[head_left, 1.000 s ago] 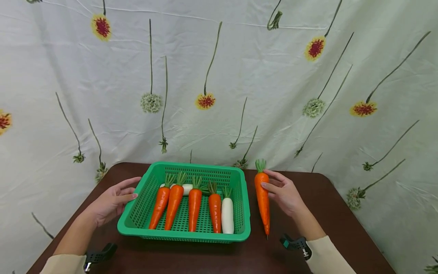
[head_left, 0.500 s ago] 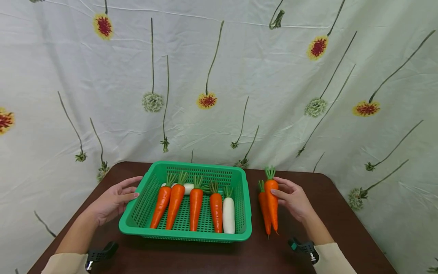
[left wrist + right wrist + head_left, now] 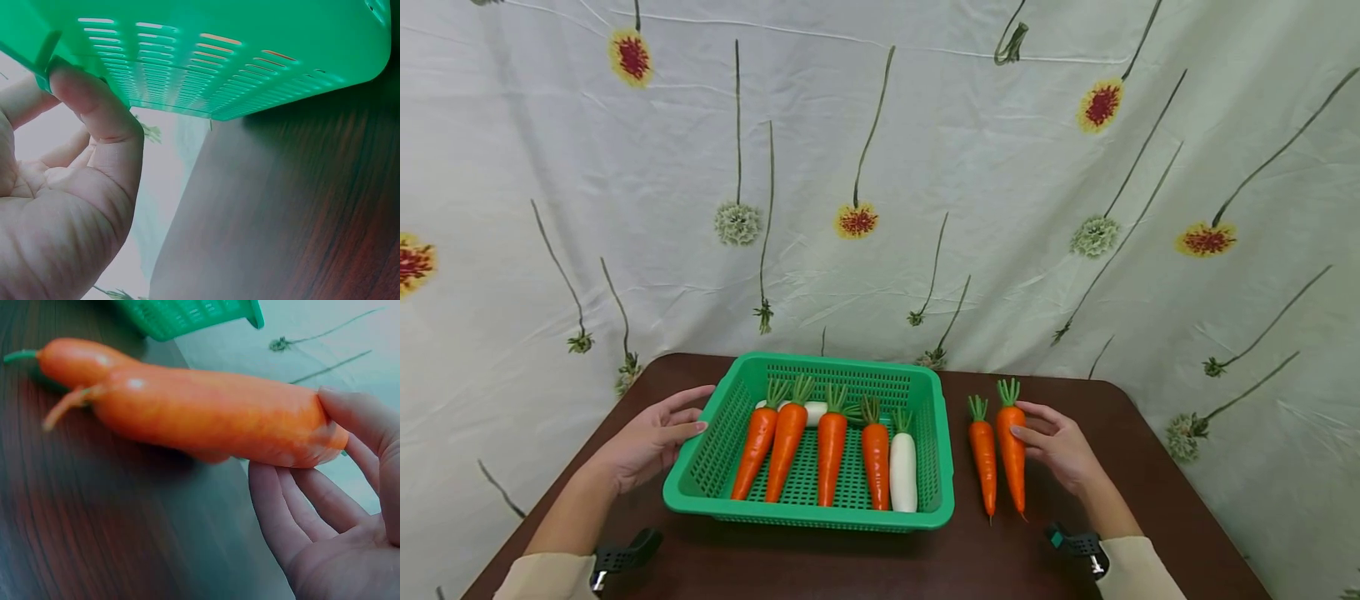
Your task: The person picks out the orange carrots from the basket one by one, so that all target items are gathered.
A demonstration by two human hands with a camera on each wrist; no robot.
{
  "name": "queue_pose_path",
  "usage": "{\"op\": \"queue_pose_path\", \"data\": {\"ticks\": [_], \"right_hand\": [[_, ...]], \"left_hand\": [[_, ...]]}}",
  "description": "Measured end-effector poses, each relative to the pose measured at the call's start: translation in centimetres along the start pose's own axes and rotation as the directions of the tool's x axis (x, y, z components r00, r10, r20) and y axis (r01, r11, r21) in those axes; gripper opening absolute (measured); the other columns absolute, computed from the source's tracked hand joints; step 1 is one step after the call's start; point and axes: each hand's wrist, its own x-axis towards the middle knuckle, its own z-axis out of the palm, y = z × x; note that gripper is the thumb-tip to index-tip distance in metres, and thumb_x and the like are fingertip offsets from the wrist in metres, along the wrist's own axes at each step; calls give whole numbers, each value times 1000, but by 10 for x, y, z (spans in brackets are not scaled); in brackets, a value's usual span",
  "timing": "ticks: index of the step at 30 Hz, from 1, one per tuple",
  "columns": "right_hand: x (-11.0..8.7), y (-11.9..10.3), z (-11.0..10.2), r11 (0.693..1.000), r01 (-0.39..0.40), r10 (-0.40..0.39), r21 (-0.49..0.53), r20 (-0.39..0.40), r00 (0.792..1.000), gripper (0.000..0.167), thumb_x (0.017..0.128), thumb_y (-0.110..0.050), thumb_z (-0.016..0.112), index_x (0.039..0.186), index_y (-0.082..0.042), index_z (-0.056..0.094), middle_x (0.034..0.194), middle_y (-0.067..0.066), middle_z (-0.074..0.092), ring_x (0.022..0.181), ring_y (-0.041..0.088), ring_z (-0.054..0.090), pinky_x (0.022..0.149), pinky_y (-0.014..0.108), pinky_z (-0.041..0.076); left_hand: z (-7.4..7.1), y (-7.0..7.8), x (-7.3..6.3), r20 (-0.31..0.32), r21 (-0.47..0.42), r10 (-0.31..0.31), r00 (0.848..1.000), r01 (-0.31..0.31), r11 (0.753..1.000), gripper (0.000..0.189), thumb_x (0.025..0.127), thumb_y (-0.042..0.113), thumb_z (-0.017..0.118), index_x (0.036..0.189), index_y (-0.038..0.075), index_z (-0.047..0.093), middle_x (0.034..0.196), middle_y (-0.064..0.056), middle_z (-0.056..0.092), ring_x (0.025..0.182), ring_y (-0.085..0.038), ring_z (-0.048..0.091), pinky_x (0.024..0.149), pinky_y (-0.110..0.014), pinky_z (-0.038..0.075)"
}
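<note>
My left hand [image 3: 658, 439] pinches the left rim of a green plastic basket [image 3: 808, 518]; the left wrist view shows the thumb [image 3: 87, 100] curled at the rim. In my right hand [image 3: 1062, 448] is an orange carrot [image 3: 1012, 454], pinched near its leafy top between thumb and fingers, tip toward me. Just left of it another carrot [image 3: 983, 462] lies on the table, with a narrow gap between them in the head view. Several carrots [image 3: 831, 454] lie side by side in the basket. A white radish [image 3: 903, 472] is at their right, and another white radish [image 3: 815, 413] lies crosswise behind them.
The dark brown wooden table [image 3: 820, 571] runs back to a pale cloth [image 3: 985, 167] with printed flowers. A dark strap [image 3: 625, 554] is on my left wrist and a similar strap [image 3: 1078, 546] on my right.
My right hand has carried its carrot to the right and toward me, off the other carrot, which now shows fully on the table. My left hand and the basket stay in place.
</note>
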Motion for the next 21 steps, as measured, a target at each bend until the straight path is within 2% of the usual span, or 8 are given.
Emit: {"op": "queue_pose_path", "data": {"ticks": [6, 13, 21], "right_hand": [[0, 5, -9, 999, -23, 23, -39, 2, 1000, 61, 97, -10, 71, 150, 4, 43, 113, -1, 72, 98, 16, 73, 85, 34, 64], [3, 10, -17, 994, -75, 75, -76, 7, 997, 58, 95, -12, 73, 146, 1, 50, 117, 3, 68, 98, 20, 72, 84, 37, 64], [9, 9, -22, 982, -119, 120, -143, -5, 993, 62, 94, -16, 75, 147, 3, 49, 121, 10, 67, 95, 20, 72, 85, 36, 64]], "left_hand": [[2, 0, 0, 5, -1, 9, 1000, -9, 1000, 60, 106, 1, 50, 157, 13, 23, 117, -1, 73, 104, -21, 75, 87, -43, 63], [3, 1, 0, -1, -5, 5, 1000, -5, 1000, 60, 106, 1, 50, 157, 13, 23, 115, -1, 73, 103, -22, 76, 87, -43, 63], [1, 0, 0, 5, -16, 7, 1000, -7, 1000, 60, 106, 1, 50, 157, 13, 23, 116, -2, 73, 104, -22, 75, 88, -43, 63]]}}
